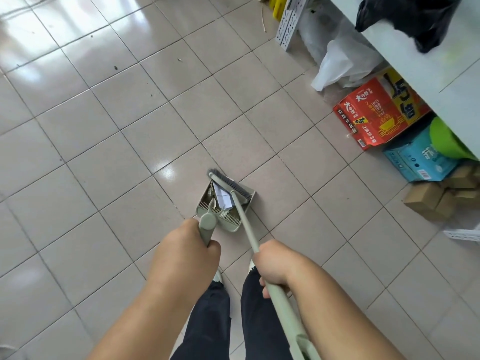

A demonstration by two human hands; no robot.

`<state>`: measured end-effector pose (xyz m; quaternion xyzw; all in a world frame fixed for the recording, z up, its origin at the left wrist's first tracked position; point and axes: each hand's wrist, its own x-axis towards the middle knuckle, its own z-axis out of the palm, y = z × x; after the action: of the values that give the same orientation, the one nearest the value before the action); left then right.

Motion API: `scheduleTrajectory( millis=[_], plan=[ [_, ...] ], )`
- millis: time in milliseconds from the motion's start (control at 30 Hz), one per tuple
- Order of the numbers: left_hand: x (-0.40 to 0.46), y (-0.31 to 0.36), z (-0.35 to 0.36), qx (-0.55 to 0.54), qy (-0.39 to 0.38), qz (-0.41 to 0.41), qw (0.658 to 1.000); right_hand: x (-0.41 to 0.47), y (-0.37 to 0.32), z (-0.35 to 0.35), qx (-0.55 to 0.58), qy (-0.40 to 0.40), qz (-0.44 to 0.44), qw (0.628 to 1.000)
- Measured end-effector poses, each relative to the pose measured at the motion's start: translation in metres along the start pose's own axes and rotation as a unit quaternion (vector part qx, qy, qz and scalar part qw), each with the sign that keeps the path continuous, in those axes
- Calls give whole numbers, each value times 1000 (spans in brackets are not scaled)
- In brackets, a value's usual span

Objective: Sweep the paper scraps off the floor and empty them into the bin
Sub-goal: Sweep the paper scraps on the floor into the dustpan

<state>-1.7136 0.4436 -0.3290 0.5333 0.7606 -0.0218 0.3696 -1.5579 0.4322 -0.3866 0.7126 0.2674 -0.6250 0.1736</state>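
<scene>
With 1 dustpan (207, 203) of paper scraps (222, 197) and 1 broom (231, 187), the left hand (192, 245) grips the dustpan handle and the right hand (272, 263) grips the broomstick.

1. Floor (109, 131): square glossy tiles, pale grey-beige, with dark grout lines running diagonally across the view; a few small dark specks in the upper left area.
2. Light: bright, soft reflections on the tiles at upper left, and a small glare patch near the centre.
3. White counter (426, 55): upper right, with a crumpled black plastic bag (407, 16) lying on its top.
4. White perforated metal rails (287, 24): leaning by the counter's far end, just beside something yellow (278, 6).
5. White plastic bag (340, 63): on the floor under the counter edge.
6. Red printed carton (374, 113), next to a blue carton (415, 159) bearing a green rounded item (446, 141).
7. Small brown cardboard boxes (436, 198): clustered at right.
</scene>
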Motion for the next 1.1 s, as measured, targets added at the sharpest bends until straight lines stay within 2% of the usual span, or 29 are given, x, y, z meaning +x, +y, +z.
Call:
scheduleTrajectory(
  millis=[167, 333, 667, 1100],
  plan=[
    [-3, 3, -4, -3, -14, 10, 1000, -3, 3, 7, -27, -17, -4, 999],
    [-7, -5, -3, -5, -19, 16, 1000, -4, 8, 8, 21, 20, -1, 1000],
    [-14, -8, 7, 4, -42, 44, 998, -23, 15, 3, 60, 25, 12, 998],
    [-26, 51, 25, 53, -80, 134, 986, -47, 27, -57, 206, 57, 22, 977]
  ],
)
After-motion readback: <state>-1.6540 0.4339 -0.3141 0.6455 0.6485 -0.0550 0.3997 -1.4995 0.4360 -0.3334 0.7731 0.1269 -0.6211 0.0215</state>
